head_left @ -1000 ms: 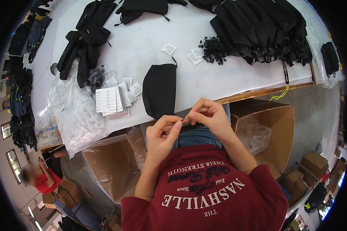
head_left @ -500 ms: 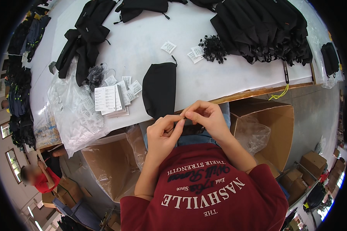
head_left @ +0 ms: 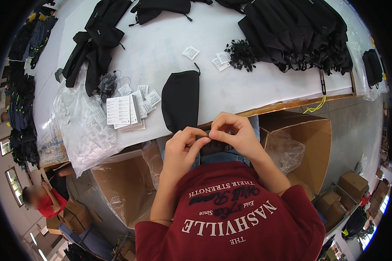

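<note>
Closely, at the middle of the frame, the left hand point(head_left: 183, 145) and right hand point(head_left: 234, 132) meet, each with thumb and index brought together at the tips; whatever lies between them is too small to tell, so I cannot say if they clamp anything. Just above them, one black pouch point(head_left: 180, 102) lies on the table point(head_left: 235, 93), its cord end pointing up. Left of it sits one stack of white cards point(head_left: 123, 111), finely printed, with several small white tags point(head_left: 152, 98) overlapping beside it, too tangled to count. Three more tags lie apart in the upper middle, one point(head_left: 190, 52) alone and a pair point(head_left: 221, 61) touching a bunch of black cords point(head_left: 241, 55); all three carry small print. Upper right holds a thick pouch heap point(head_left: 292, 35), its number uncountable, with a pale mark of lettering on one. Upper left has another black pile point(head_left: 98, 37), above a clear bag point(head_left: 87, 126). Below the table edge stand two open boxes, left point(head_left: 124, 187) and right point(head_left: 318, 152). Bottom centre, one dark red shirt point(head_left: 231, 217) bears pale and dark lettering, upside down
</note>
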Available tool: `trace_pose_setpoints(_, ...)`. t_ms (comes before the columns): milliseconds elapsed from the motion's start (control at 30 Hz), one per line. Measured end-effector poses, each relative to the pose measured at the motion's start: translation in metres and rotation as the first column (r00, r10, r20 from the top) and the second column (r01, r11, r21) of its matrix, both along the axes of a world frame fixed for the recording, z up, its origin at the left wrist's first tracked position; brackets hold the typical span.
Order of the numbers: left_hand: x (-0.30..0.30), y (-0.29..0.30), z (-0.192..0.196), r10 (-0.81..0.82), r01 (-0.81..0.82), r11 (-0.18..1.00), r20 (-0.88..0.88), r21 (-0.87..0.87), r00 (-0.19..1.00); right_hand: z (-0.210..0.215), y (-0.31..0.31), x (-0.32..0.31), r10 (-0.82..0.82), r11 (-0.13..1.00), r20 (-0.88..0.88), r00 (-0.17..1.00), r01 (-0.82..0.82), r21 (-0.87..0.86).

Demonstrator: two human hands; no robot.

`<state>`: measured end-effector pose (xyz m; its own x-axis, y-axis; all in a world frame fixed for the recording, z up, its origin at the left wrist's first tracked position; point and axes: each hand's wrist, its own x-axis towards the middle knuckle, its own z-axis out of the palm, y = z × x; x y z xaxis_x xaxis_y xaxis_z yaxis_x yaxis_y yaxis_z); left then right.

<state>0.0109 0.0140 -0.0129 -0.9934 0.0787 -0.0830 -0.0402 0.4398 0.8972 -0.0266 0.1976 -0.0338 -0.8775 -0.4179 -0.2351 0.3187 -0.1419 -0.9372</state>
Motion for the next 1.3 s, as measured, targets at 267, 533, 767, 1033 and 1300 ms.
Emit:
trace_pose_setpoints(267, -0.003, -0.002, 0.010, -0.103, 0.107, 0.994, -0.089, 0.033, 0.991, -0.007, 0.008, -0.013, 0.240, 0.963, 0.110, 0.964, -0.222, -0.154)
trace_pose_setpoints(533, -0.011, 0.007, 0.024, -0.363, 0.383, 0.918, -0.175, 0.100, 0.915, -0.063, -0.008, -0.044, 0.299, 0.951, 0.349, 0.888, -0.306, -0.035)
trace_pose_setpoints(767, -0.023, 0.004, 0.017, -0.221, 0.260, 0.961, -0.302, 0.098, 0.928, -0.051, -0.005, -0.049, 0.305, 0.940, 0.050, 0.951, -0.309, 0.148)
trace_pose_setpoints(1033, -0.044, -0.020, -0.025, -0.338, 0.048, 0.854, -0.482, -0.518, 0.809, 0.027, 0.006, -0.062, 0.576, 0.661, -0.341, 0.743, -0.178, 0.729)
trace_pose_setpoints(1300, -0.034, -0.030, -0.034, -0.350, 0.026, 0.852, -0.532, -0.523, 0.772, 0.024, 0.009, -0.061, 0.600, 0.628, -0.430, 0.674, -0.065, 0.776)
